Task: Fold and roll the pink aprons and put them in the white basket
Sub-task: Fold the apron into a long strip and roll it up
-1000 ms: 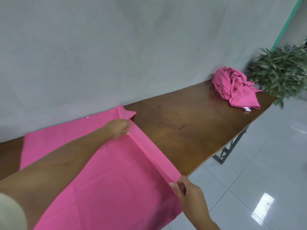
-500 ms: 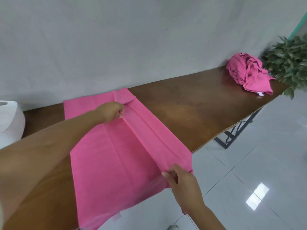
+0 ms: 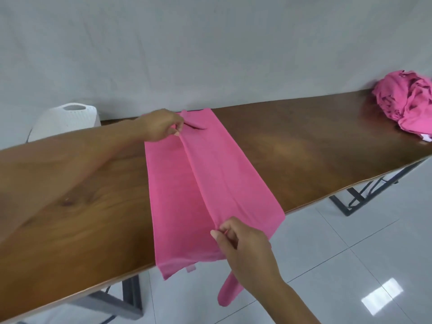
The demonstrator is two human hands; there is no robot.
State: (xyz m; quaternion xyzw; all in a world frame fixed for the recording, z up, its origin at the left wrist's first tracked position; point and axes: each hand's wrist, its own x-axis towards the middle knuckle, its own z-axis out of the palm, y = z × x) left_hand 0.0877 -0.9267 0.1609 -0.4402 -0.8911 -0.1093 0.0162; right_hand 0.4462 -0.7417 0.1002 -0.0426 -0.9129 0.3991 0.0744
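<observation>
Long pink fabric apron lies folded lengthwise across the dark brown wooden surface. Its far end is close to the backdrop and its near end hangs over the front edge. A raised fold ridge runs down its middle.

Left hand: grip closed, thumb and fingers pinching the fold at the far end.
Right hand: grip closed, pinching the same fold at the near end, just past the surface's edge. A pink strap dangles below this hand toward the floor.

Labels: a small pale tag at the apron's near hem, too small to read. A white tag at the lower edge of the crumpled heap of pink aprons, also unreadable.

Surroundings: the heap sits at the far right end of the surface, well apart from the folded apron. A white perforated plastic basket with a handle slot stands at the left. The left forearm crosses in front and hides its lower part, so what it stands on cannot be told. A grey cloth backdrop hangs behind the surface. Grey metal legs show beneath it, on a glossy white tiled floor.
</observation>
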